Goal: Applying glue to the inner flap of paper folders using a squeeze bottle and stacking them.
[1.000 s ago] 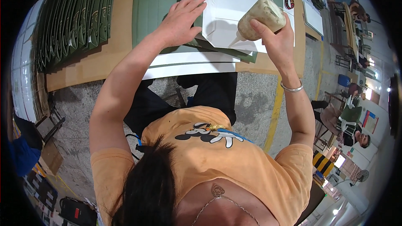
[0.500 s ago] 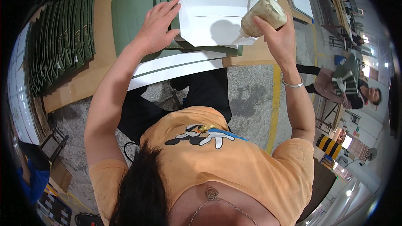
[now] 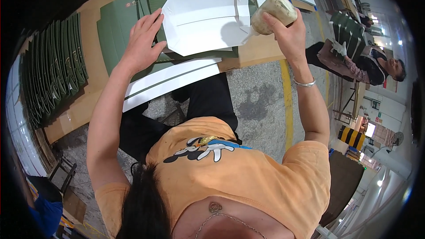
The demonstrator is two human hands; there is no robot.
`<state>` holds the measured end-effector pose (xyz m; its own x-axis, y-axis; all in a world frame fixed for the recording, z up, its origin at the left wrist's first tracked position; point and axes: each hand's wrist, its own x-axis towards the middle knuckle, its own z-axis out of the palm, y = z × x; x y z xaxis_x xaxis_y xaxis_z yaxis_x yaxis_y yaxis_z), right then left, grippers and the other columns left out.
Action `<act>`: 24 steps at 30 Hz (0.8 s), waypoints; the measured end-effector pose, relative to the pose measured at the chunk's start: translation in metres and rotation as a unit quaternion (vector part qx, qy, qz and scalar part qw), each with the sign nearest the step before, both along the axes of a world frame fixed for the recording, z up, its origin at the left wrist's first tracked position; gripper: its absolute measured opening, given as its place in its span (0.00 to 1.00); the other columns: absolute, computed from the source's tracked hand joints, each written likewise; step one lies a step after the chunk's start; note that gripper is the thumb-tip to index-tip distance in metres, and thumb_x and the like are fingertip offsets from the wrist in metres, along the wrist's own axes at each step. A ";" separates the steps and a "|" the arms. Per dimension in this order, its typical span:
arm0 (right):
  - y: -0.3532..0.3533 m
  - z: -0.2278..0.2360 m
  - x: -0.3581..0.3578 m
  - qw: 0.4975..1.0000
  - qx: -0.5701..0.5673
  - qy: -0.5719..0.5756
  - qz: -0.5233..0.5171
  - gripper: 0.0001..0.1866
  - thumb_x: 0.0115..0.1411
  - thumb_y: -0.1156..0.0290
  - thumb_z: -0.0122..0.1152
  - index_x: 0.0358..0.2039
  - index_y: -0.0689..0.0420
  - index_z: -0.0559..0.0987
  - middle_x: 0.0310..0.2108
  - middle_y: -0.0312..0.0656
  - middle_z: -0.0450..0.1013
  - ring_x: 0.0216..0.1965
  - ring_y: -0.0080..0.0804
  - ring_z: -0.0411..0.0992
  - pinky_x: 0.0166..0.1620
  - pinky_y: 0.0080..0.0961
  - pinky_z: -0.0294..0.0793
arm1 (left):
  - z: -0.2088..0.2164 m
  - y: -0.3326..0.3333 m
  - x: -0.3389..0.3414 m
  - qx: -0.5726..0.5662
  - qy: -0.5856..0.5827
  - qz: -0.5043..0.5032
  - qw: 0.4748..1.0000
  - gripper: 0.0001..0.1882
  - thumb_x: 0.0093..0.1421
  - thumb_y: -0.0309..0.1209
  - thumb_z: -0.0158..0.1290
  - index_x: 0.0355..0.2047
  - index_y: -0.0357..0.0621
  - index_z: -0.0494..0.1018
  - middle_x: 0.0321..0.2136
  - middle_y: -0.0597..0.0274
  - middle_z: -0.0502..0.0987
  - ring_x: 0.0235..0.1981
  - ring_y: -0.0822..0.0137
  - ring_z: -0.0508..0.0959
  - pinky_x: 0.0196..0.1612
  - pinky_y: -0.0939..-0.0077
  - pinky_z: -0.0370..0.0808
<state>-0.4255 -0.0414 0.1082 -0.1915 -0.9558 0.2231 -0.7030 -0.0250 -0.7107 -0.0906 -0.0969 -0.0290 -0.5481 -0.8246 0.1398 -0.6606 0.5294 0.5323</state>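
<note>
In front of me lies a white paper piece with folded-up sides and cut corners, the opened-out end of a paper bag (image 3: 206, 22). My left hand (image 3: 142, 42) rests along its left edge, fingers stretched and thumb apart, with nothing gripped. My right hand (image 3: 290, 33) is wrapped round a stained whitish squeeze bottle (image 3: 276, 11). The bottle is tilted, its nozzle pointing down-left at the piece's right corner, and it casts a shadow on the white paper. Whether anything flows from the nozzle, I cannot tell.
Dark green folded paper bags (image 3: 57, 71) stand in a row at the left of the cardboard-covered table (image 3: 88, 90). Flat green sheets (image 3: 117, 26) lie under the white piece. White strips (image 3: 172, 79) run along the near edge. At right, a person (image 3: 376, 66) carries green bags.
The view has shifted, so the table sits further left. The bottle's nozzle has stayed near the white piece's right corner. The person at right has moved along with the green bags.
</note>
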 end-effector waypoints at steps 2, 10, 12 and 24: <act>-0.001 0.000 -0.005 1.000 -0.006 0.001 -0.004 0.29 0.53 0.60 0.73 0.47 0.65 0.71 0.41 0.44 0.77 0.42 0.28 0.77 0.43 0.24 0.79 | 0.000 -0.001 0.000 -0.004 0.002 -0.002 1.000 0.38 0.55 0.32 0.55 0.66 0.43 0.56 0.68 0.62 0.53 0.67 0.55 0.54 0.70 0.61 0.49; -0.004 0.003 -0.012 0.999 -0.028 -0.010 -0.012 0.28 0.53 0.62 0.73 0.47 0.64 0.71 0.41 0.43 0.77 0.42 0.27 0.77 0.44 0.24 0.79 | 0.000 -0.001 0.001 0.002 0.008 -0.010 1.000 0.39 0.55 0.33 0.54 0.67 0.43 0.55 0.69 0.61 0.52 0.67 0.52 0.54 0.69 0.58 0.49; -0.006 0.003 -0.017 0.999 -0.034 -0.007 -0.025 0.28 0.53 0.61 0.73 0.47 0.65 0.71 0.41 0.44 0.77 0.42 0.27 0.77 0.44 0.24 0.79 | 0.002 -0.001 0.000 0.002 0.009 -0.012 1.000 0.39 0.55 0.33 0.54 0.67 0.43 0.55 0.69 0.61 0.52 0.67 0.52 0.54 0.69 0.58 0.49; -0.013 -0.002 -0.028 0.997 -0.048 0.003 -0.055 0.29 0.53 0.60 0.73 0.46 0.65 0.71 0.41 0.45 0.77 0.41 0.27 0.76 0.42 0.25 0.79 | 0.008 0.001 -0.002 0.016 -0.002 -0.005 1.000 0.39 0.55 0.32 0.55 0.66 0.41 0.55 0.69 0.61 0.52 0.68 0.54 0.53 0.70 0.60 0.48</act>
<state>-0.4533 -0.0543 0.1061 -0.2923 -0.9032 0.3143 -0.7092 -0.0158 -0.7049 -0.0927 -0.0961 -0.0214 -0.5567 -0.8232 0.1117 -0.6572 0.5186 0.5469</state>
